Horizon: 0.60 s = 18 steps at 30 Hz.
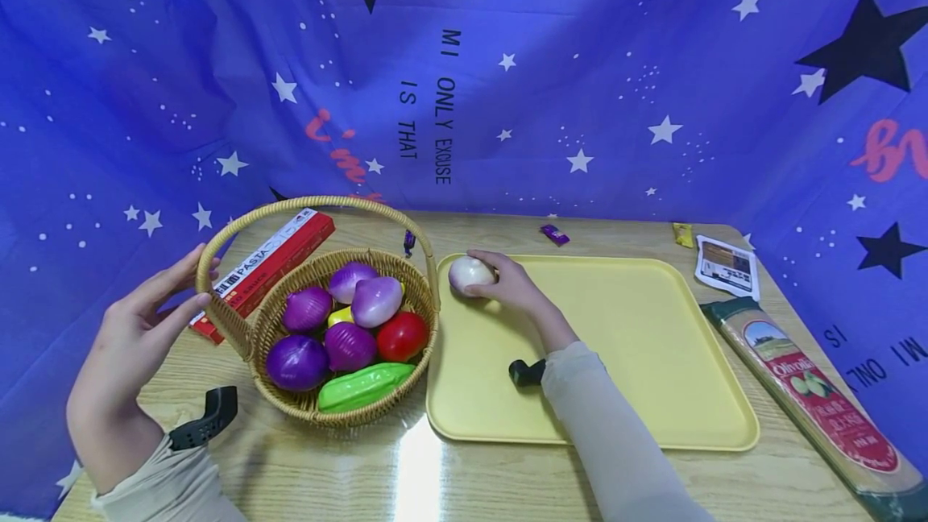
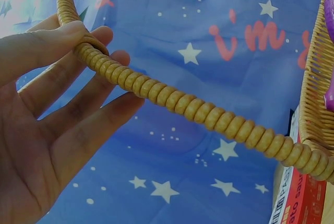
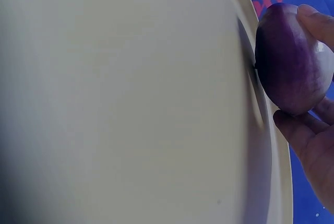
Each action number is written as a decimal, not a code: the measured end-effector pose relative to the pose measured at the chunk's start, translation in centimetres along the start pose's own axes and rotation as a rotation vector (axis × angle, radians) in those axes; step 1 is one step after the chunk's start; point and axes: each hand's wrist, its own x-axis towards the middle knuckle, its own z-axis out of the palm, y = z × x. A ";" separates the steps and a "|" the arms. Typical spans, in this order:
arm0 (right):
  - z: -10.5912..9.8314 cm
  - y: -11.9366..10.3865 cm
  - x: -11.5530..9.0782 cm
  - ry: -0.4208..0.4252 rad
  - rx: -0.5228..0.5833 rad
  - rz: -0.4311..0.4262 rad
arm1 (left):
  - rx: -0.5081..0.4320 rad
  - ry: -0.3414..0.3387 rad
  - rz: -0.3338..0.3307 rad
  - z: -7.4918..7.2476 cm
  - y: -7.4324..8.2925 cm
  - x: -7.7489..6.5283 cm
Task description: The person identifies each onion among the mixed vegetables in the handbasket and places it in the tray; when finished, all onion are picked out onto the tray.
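My left hand [image 1: 134, 345] pinches the left side of the handle [image 1: 312, 204] of a wicker basket [image 1: 283, 413] between thumb and fingers. Inside the basket sit several purple onions [image 1: 297, 362], a purple-and-white onion [image 1: 377, 302], a red tomato [image 1: 402, 337] and a green ridged vegetable [image 1: 365, 387]. A bit of something yellow shows between them. My right hand [image 1: 507, 284] grips another purple-and-white onion [image 3: 289, 59] at the far left corner of the yellow tray [image 1: 638, 345]. Whether that onion touches the tray, I cannot tell.
Behind the basket lies a red pasta box [image 1: 279, 252]. A purple wrapped candy [image 1: 554, 234] and a yellow packet [image 1: 683, 234] lie along the back. Right of the tray are a white-and-brown packet [image 1: 727, 267] and a long pasta bag [image 1: 815, 405]. Blue cloth surrounds the table.
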 end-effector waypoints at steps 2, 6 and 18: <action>0.0 0.0 0.0 0.001 -0.003 0.005 | -0.006 -0.006 -0.004 0.0 0.0 0.0; 0.1 -0.1 -0.1 0.004 -0.006 0.002 | -0.006 -0.010 -0.004 -0.1 0.0 0.0; -0.8 -0.9 -0.3 0.006 -0.079 -0.053 | -0.010 0.000 0.011 0.0 0.1 0.0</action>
